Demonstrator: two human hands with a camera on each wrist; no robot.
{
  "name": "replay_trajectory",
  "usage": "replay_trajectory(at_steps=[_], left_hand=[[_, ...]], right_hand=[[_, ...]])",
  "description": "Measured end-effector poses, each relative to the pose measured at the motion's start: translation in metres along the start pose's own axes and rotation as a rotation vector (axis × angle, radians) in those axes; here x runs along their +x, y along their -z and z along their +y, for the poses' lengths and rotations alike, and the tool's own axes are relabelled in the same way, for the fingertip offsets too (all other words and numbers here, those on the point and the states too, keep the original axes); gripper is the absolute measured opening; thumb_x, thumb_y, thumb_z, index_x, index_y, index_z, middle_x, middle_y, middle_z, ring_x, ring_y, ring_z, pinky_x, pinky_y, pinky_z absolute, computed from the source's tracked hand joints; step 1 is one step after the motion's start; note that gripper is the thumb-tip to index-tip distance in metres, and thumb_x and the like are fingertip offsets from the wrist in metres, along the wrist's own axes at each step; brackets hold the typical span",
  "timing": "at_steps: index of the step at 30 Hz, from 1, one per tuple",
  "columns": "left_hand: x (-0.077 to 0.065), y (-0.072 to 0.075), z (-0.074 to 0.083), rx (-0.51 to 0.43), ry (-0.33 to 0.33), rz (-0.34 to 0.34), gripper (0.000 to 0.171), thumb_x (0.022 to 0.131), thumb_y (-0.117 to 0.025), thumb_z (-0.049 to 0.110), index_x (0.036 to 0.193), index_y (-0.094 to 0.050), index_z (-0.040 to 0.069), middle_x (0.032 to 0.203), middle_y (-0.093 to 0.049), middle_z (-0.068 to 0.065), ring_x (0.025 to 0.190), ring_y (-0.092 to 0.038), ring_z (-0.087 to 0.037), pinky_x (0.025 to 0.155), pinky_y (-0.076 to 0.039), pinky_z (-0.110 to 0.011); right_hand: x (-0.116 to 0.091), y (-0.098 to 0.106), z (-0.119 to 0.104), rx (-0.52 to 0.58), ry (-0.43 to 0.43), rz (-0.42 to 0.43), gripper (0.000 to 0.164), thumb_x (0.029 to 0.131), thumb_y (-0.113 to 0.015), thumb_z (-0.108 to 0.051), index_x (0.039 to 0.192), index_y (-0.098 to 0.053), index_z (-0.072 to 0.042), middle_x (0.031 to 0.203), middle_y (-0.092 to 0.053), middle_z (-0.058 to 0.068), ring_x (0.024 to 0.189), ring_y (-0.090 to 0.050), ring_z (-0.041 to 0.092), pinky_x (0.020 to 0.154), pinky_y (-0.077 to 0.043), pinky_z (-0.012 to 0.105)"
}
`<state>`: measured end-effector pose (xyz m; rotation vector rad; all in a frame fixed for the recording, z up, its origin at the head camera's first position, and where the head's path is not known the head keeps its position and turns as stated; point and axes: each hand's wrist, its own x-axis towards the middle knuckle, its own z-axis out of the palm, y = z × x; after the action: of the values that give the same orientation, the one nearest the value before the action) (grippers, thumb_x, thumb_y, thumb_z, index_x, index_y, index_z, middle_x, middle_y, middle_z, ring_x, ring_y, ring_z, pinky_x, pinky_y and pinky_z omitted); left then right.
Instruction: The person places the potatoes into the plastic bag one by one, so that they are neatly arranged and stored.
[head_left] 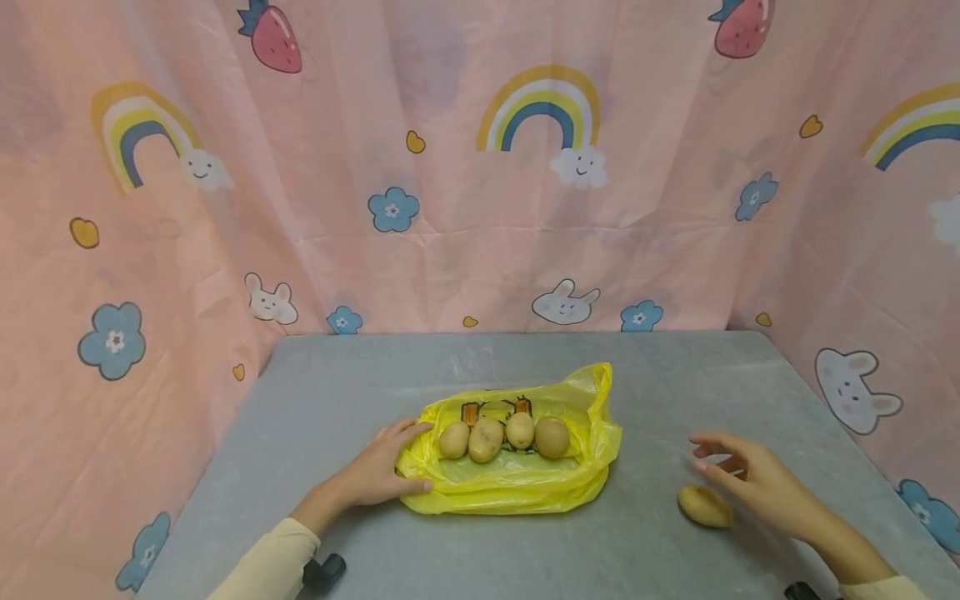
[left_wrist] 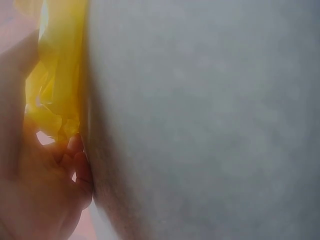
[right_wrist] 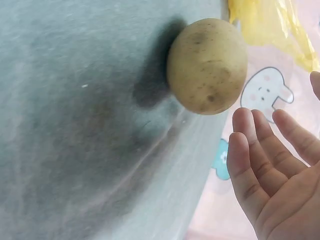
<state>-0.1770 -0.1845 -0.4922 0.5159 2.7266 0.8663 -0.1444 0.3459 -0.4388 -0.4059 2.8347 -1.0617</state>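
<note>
A yellow plastic bag lies spread on the table with its mouth facing up. Several potatoes sit in a row inside it. My left hand holds the bag's left end, thumb at the near side and fingers at the far side. The left wrist view has the bag's yellow film between thumb and fingers. A single potato rests on the table to the right of the bag. Just beyond it hovers my right hand, fingers loosely bent and holding nothing. In the right wrist view, fingertips are near this potato.
The grey table meets a pink patterned curtain at the back and both sides. Dark wrist devices show beside each forearm, such as the left one. The bag's right end stands up in a crumpled flap.
</note>
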Motion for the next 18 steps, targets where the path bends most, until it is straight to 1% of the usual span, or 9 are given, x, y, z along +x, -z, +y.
replay_trajectory(at_steps=[4, 9, 14, 18], left_hand=[[0.000, 0.000, 0.000, -0.002, -0.006, 0.007, 0.087, 0.081, -0.076, 0.058, 0.154, -0.042, 0.028, 0.163, -0.035, -0.011, 0.146, -0.034, -0.039, 0.111, -0.033, -0.067], [0.000, 0.000, 0.001, -0.002, -0.011, 0.008, 0.086, 0.081, -0.076, 0.058, 0.154, -0.041, 0.028, 0.162, -0.036, -0.010, 0.145, -0.036, -0.038, 0.111, -0.034, -0.066], [0.000, 0.000, 0.000, -0.001, -0.010, 0.009, 0.086, 0.081, -0.076, 0.058, 0.154, -0.041, 0.029, 0.162, -0.036, -0.009, 0.144, -0.036, -0.037, 0.110, -0.034, -0.066], [0.000, 0.000, 0.000, 0.000, -0.015, 0.014, 0.085, 0.082, -0.076, 0.057, 0.154, -0.041, 0.029, 0.162, -0.035, -0.009, 0.144, -0.036, -0.036, 0.111, -0.034, -0.065]], right_hand=[[-0.004, -0.001, 0.006, -0.002, -0.004, -0.008, 0.042, 0.101, -0.063, -0.019, 0.137, -0.058, 0.002, 0.119, -0.069, 0.022, 0.087, -0.067, 0.000, 0.071, -0.054, 0.024], [-0.008, -0.001, 0.014, 0.013, 0.037, -0.035, 0.041, 0.100, -0.064, -0.015, 0.136, -0.058, 0.003, 0.118, -0.069, 0.022, 0.089, -0.065, -0.003, 0.071, -0.055, 0.024], [-0.011, -0.003, 0.025, 0.023, 0.083, -0.084, 0.042, 0.099, -0.063, -0.014, 0.135, -0.056, 0.006, 0.116, -0.071, 0.022, 0.091, -0.063, -0.008, 0.071, -0.054, 0.024], [-0.012, -0.003, 0.032, 0.051, 0.107, -0.132, 0.042, 0.100, -0.062, -0.013, 0.135, -0.054, 0.009, 0.116, -0.072, 0.018, 0.093, -0.063, -0.008, 0.072, -0.054, 0.023]])
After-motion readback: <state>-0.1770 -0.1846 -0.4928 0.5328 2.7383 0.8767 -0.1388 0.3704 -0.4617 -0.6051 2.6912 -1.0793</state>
